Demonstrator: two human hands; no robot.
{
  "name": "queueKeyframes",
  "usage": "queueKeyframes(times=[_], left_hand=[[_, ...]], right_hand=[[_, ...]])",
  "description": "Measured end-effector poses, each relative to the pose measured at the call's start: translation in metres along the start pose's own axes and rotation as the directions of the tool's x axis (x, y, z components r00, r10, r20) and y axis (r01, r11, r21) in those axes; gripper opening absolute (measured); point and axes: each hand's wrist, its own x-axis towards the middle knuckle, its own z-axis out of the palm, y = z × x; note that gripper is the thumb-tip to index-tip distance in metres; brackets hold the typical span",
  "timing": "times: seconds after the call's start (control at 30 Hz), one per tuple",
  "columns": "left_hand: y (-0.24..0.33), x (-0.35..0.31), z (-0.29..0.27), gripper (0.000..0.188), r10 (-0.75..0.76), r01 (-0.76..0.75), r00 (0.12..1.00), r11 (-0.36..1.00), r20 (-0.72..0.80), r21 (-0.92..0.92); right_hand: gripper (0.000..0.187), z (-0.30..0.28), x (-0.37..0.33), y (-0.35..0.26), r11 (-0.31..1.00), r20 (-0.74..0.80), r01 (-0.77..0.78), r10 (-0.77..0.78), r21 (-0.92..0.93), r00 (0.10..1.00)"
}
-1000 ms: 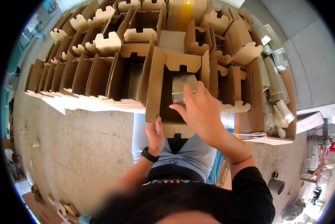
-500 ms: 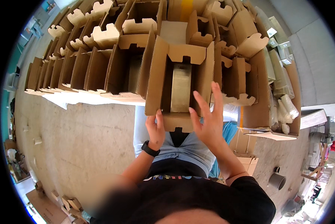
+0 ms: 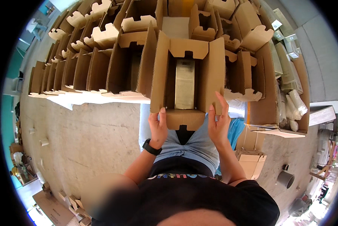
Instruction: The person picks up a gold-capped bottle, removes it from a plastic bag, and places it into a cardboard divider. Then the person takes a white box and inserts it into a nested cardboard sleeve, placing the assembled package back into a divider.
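An open brown cardboard box (image 3: 184,119) rests on my lap with its four flaps up. Inside it lies a long pale package (image 3: 185,83). My left hand (image 3: 157,127), with a black watch on the wrist, grips the box's near left corner. My right hand (image 3: 218,121) lies flat against the near right corner and side flap, fingers spread upward.
Rows of open cardboard boxes (image 3: 86,67) stand on a white sheet ahead and to the left. More boxes and wrapped packages (image 3: 289,94) pile up at the right. Bare concrete floor (image 3: 82,143) lies to my left. A grey cup (image 3: 286,179) stands at the lower right.
My right hand has come out of the box, where it set the pale package, and moved down to the near right corner. The box sits closer to me.
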Motion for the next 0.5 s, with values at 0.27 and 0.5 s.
queueKeyframes(times=[0.27, 0.5], left_hand=[[0.014, 0.010, -0.008, 0.078, 0.212, -0.104, 0.929, 0.936, 0.304, -0.337], [0.025, 0.015, -0.003, 0.073, 0.007, 0.128, 0.958, 0.883, 0.286, -0.452]], right_hand=[[0.040, -0.002, -0.003, 0.002, 0.999, -0.003, -0.047, 0.047, 0.005, 0.999], [0.039, -0.001, -0.003, 0.001, 0.999, 0.009, -0.031, 0.031, -0.006, 0.999]])
